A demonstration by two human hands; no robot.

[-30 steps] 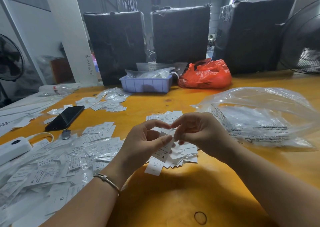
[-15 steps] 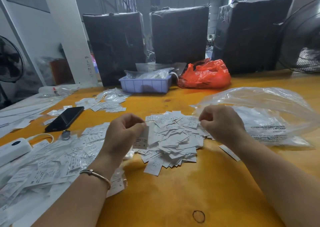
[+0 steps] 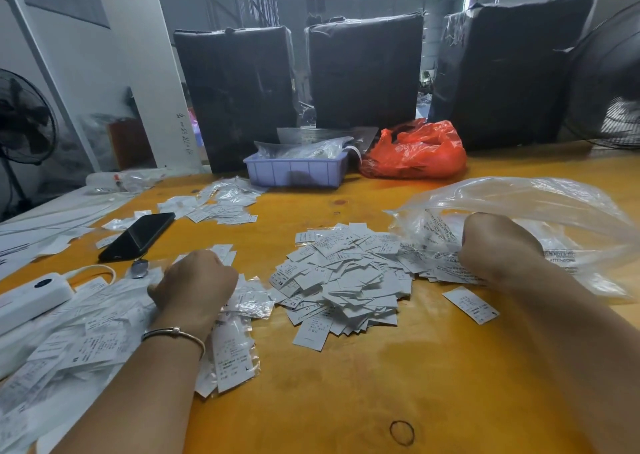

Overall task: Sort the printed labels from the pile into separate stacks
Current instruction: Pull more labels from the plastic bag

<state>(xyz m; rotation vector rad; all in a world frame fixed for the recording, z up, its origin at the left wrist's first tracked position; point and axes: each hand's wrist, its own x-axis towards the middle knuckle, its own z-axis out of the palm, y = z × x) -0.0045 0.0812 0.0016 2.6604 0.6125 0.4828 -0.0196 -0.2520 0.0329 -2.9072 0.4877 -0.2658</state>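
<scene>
A loose pile of small white printed labels [image 3: 343, 280] lies in the middle of the yellow table [image 3: 346, 401]. My left hand [image 3: 194, 284] is down on the wide spread of labels and small bagged labels [image 3: 86, 332] at the left, fingers curled under and gripping a label. My right hand [image 3: 498, 246] is down on a smaller stack of labels [image 3: 440, 266] beside the clear plastic bag [image 3: 554, 211], fingers curled the same way. Both sets of fingertips are hidden behind the backs of the hands. One single label [image 3: 471, 304] lies apart near my right forearm.
Another label stack [image 3: 214, 208] lies further back, near a black phone [image 3: 138, 235]. A white power bank [image 3: 31, 298] sits at the left edge. At the back stand a blue tray [image 3: 294, 173], a red bag [image 3: 415, 152] and black wrapped bundles [image 3: 363, 73]. A rubber band [image 3: 401, 433] lies near me.
The hands were together over the middle pile, pinching labels. They have since drawn apart, the left down onto the left spread and the right down onto the stack by the clear bag.
</scene>
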